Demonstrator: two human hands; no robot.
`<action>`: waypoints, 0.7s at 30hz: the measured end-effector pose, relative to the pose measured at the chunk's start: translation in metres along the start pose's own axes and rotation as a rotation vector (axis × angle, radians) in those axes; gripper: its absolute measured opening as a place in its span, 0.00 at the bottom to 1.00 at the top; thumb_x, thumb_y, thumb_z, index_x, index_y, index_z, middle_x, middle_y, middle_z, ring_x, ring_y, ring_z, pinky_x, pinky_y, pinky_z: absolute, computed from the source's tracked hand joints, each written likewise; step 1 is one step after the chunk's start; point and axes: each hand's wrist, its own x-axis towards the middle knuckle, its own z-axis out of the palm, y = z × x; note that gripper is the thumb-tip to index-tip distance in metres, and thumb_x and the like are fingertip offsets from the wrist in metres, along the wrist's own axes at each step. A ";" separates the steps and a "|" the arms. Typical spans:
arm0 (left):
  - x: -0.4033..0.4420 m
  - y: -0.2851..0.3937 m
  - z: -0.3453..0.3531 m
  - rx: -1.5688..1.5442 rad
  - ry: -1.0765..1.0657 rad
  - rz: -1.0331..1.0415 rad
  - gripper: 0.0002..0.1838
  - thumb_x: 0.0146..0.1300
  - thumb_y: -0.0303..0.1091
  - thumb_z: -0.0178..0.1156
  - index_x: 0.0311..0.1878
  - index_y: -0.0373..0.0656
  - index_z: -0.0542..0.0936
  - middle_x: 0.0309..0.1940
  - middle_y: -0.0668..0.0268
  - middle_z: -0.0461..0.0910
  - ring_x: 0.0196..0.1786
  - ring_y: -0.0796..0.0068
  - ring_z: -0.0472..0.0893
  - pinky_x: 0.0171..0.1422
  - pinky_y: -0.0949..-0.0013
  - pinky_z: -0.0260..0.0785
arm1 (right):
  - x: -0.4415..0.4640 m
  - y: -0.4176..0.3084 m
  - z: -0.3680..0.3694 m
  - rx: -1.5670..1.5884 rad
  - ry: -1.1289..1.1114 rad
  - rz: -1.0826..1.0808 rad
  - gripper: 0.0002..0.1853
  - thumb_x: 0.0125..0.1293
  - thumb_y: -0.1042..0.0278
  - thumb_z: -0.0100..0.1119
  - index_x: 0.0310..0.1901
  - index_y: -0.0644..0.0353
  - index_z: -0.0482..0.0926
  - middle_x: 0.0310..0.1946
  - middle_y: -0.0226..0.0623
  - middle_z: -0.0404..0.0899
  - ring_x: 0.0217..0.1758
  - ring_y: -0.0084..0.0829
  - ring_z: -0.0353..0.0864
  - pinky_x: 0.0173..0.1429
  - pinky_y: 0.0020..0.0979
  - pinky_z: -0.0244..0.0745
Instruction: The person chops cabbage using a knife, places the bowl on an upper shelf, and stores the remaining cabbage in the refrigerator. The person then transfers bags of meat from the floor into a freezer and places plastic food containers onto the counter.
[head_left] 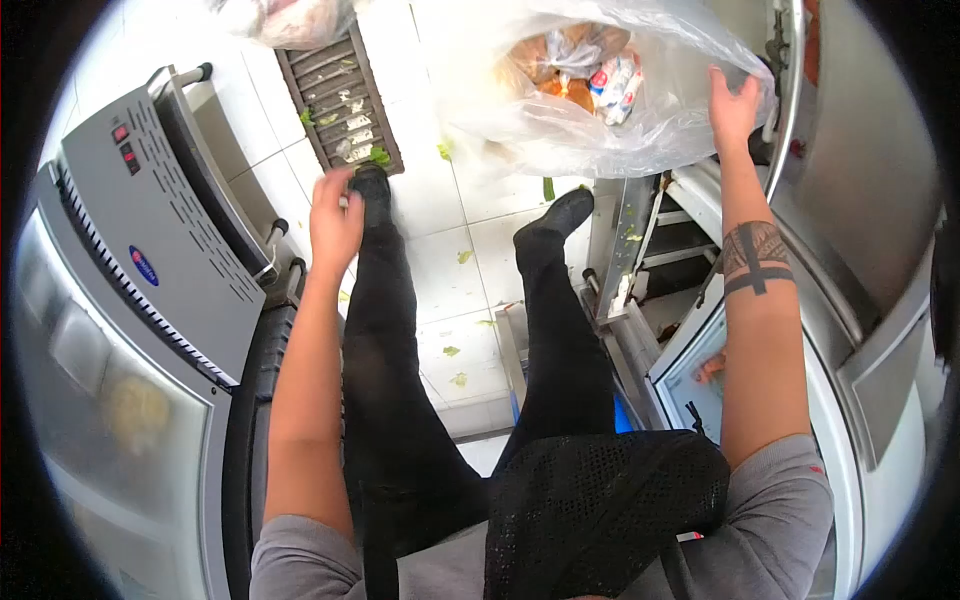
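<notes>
A large clear plastic bag (680,130) spreads open above the floor at the upper right. My right hand (735,108) grips its right edge, thumb showing and some fingers hidden by the plastic. Inside the bag lie brown bundles (570,92) in knotted plastic and a crumpled white wrapper (616,88) with red and blue print. My left hand (335,222) hangs in the air near my left shoe (371,190), its fingers loosely bent and slightly blurred. Nothing clear shows in it.
A floor drain grate (345,100) holds green and white scraps. Leaf bits (452,351) dot the white tiles (440,280). A grey appliance (150,220) stands left; a metal frame (625,240) and glass-topped unit (690,370) stand right. Another filled plastic bag (285,18) is at the top.
</notes>
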 end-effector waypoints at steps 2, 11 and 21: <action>-0.038 -0.027 -0.025 0.000 -0.057 -0.085 0.22 0.62 0.22 0.58 0.61 0.38 0.78 0.58 0.51 0.77 0.43 0.60 0.83 0.51 0.62 0.77 | 0.016 -0.036 -0.026 -0.017 -0.010 0.097 0.49 0.64 0.43 0.67 0.78 0.65 0.58 0.76 0.63 0.59 0.80 0.55 0.58 0.81 0.45 0.56; -0.114 -0.095 -0.149 0.096 -0.174 -0.428 0.24 0.60 0.32 0.62 0.61 0.37 0.80 0.56 0.48 0.81 0.55 0.48 0.83 0.63 0.54 0.74 | -0.104 -0.101 -0.027 -0.342 -0.612 0.355 0.48 0.63 0.46 0.67 0.76 0.71 0.60 0.70 0.71 0.66 0.75 0.62 0.66 0.78 0.49 0.63; -0.007 -0.072 -0.224 -0.054 -0.066 -0.454 0.25 0.61 0.35 0.63 0.61 0.39 0.81 0.53 0.51 0.84 0.56 0.51 0.84 0.63 0.57 0.75 | -0.151 -0.333 0.003 0.227 -1.270 -0.056 0.30 0.67 0.55 0.69 0.67 0.58 0.76 0.56 0.45 0.84 0.50 0.37 0.86 0.57 0.36 0.79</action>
